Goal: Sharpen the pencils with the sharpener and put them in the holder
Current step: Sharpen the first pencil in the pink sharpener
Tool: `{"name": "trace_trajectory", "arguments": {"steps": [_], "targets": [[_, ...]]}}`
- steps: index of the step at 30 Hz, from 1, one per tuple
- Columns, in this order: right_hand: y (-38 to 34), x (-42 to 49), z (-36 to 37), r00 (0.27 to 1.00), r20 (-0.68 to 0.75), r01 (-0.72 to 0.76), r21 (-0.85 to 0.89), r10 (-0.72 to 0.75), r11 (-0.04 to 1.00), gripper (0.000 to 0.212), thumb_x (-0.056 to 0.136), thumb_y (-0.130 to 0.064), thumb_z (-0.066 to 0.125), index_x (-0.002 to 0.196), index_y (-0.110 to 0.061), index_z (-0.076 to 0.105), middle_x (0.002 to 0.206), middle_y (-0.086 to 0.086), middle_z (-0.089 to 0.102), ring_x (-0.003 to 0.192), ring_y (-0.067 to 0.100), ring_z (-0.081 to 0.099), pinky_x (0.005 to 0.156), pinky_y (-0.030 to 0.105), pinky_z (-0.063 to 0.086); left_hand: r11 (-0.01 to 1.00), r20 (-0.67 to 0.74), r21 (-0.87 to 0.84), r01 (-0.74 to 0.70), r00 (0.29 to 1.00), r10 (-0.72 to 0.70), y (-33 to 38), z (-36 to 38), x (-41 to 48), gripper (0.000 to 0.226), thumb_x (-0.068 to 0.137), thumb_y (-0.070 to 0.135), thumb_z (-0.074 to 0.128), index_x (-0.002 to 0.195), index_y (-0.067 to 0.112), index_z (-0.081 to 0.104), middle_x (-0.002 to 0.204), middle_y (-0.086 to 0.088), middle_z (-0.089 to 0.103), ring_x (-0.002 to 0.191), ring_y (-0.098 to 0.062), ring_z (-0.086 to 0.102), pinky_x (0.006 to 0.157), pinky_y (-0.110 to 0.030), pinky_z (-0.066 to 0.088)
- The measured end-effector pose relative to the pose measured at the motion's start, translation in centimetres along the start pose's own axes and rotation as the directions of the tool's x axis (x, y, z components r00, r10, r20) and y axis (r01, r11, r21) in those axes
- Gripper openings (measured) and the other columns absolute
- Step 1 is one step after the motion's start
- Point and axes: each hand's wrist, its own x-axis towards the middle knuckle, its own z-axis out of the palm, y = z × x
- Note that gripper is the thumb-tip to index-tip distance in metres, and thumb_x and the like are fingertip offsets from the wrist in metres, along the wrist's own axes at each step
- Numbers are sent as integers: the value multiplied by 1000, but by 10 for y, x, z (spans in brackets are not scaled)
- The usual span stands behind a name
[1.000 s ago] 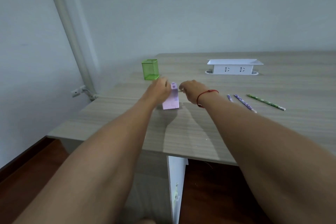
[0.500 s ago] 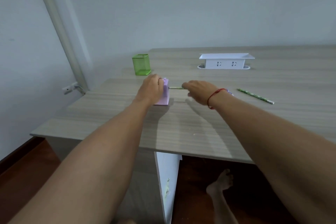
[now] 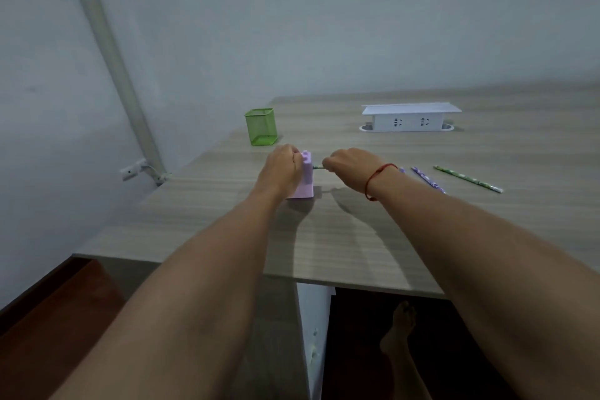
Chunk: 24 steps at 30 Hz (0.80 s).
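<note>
A pink pencil sharpener stands on the wooden desk. My left hand grips its left side, fingers closed around it. My right hand pinches a green pencil whose tip sits in the sharpener's right face; most of the pencil is hidden in my fist. A green mesh holder stands behind the sharpener, apart from it. To the right of my right wrist lie a purple patterned pencil, a green patterned pencil, and the tip of another purple pencil.
A white power strip box stands at the back of the desk. A wall and a pipe rise to the left, with a wall socket low down. The desk's front edge is near me; a bare foot shows beneath.
My right hand drew back a little from the sharpener and a short stretch of green pencil now shows between them. The camera view shifted; my left hand stays on the sharpener.
</note>
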Motion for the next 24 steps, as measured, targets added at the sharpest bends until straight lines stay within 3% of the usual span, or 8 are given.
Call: {"name": "trace_trajectory", "arguments": {"steps": [9,18,22,24], "targets": [[12,3,2,998,10,59,30,-60,998,28,95,2,39,117,-2,55,117,20,60,105,37,60,78,39,45,999,-129,24,-36,991,38,5,5,-6,30,94,13,34,102,0,60,106,-20,60,99,-31,55,80,-35,42],[22,-8,8,999,16,34,13,-34,999,30,96,2,39,120,-3,57,117,19,60,105,36,61,83,40,47,1000,-92,-19,18,996,-20,22,11,-7,31,95,12,32,104,0,59,111,-20,60,102,-29,54,79,-31,38],[45,-32,11,998,62,-23,9,22,1000,26,95,1,41,115,-3,58,117,18,60,106,34,61,85,38,47,995,-101,-73,62,992,-70,15,2,-10,40,94,22,28,104,-1,60,110,-22,60,100,-31,56,77,-32,40],[70,-57,16,984,143,-108,7,106,994,22,96,-1,43,109,-7,59,117,17,60,94,29,59,81,36,46,996,-82,-73,42,995,-48,12,-1,-12,48,88,27,25,104,-1,60,108,-22,61,97,-31,57,79,-34,42]]}}
